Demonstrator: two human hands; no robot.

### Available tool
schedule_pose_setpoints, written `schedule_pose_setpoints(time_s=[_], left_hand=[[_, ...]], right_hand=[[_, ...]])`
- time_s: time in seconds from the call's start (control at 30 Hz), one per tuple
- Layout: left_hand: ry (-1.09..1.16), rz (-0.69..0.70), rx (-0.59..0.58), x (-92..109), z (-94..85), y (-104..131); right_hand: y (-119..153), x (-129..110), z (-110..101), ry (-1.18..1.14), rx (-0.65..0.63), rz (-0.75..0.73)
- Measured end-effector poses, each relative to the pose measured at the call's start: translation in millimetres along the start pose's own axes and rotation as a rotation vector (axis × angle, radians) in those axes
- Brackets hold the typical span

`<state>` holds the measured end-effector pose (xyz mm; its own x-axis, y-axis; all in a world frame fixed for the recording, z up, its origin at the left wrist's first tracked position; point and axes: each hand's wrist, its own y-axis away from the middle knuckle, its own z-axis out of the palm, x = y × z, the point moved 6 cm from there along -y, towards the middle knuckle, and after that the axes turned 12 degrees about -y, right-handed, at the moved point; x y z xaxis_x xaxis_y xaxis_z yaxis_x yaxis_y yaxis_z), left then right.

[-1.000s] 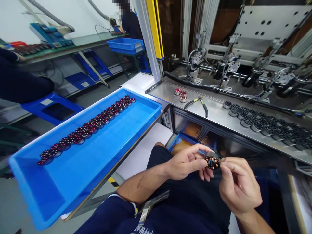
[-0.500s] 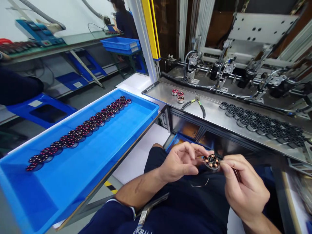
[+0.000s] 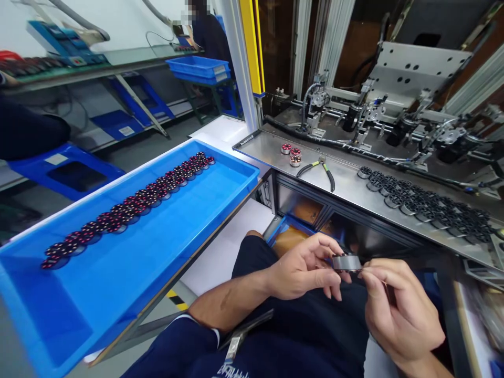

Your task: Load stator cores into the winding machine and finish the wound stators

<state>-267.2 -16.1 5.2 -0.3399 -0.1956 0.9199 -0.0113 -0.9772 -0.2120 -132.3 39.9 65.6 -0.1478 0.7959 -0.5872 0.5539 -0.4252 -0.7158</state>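
**Stator turned edge-on between both hands**

Tilted since half a second ago, the stator (image 3: 346,262) now shows its dark rim to the camera, where its copper windings faced up before; the loose wire seen hanging under it then no longer shows.

Head view: the left hand (image 3: 305,268) pinches the stator's left side with thumb and fingers closed narrow on it. The right hand (image 3: 397,310) meets it from the right, fingertips (image 3: 368,271) closed on or just beside the rim; whether they pinch the rim itself or a fine wire there, I cannot tell. The part sits over the lap, below the front edge of the steel bench (image 3: 354,184) and well apart from the blue tray (image 3: 129,231) on the left.

It is a flat disc, its wide face running left to right and level, so its short axis points roughly up and down.

Judging from this, the step is a close check or lead handling. Doing it well calls for gripping the rim only, keeping fingers off the windings, and turning slowly.

Rows of stators lie along the tray's far edge; pliers (image 3: 321,170) rest on the bench.
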Motion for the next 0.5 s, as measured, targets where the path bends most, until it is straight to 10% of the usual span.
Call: schedule_pose_setpoints(time_s=[0.27, 0.5], left_hand=[[-0.958, 0.789, 0.365, 47.2, 2.4, 16.8], [-0.953, 0.456, 0.327, 33.3, -7.9, 13.5]], right_hand=[[21.2, 33.6, 21.6, -0.51, 0.207, 0.497], [26.3, 48.7, 38.8, -0.773, 0.254, 0.697]])
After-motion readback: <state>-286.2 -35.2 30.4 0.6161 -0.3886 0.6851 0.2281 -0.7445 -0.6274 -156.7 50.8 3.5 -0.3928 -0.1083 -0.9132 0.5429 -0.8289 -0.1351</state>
